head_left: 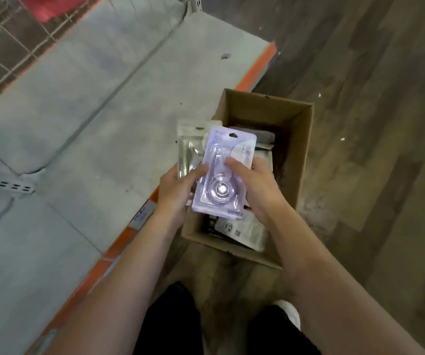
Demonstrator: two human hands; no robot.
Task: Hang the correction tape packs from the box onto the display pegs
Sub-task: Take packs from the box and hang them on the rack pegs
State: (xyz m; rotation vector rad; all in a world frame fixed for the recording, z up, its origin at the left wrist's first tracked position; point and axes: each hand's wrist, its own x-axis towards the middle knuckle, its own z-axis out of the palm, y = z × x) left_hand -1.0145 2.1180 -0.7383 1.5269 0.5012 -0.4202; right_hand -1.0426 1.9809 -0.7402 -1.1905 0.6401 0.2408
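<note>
A pale purple correction tape pack (221, 175) with a clear blister and a hang hole at its top is held above the open cardboard box (303, 139). My left hand (178, 193) grips its left edge together with a silvery pack (187, 149) behind it. My right hand (255, 185) holds the purple pack's right edge, thumb on the front. More packs (244, 231) lie inside the box. No display pegs are visible.
The box stands on a wood-look floor (372, 98) beside a low grey shelf base (78, 111) with an orange front strip (257, 65). A wire grid panel (9, 39) rises at the upper left. My dark trouser legs (180, 321) are at the bottom.
</note>
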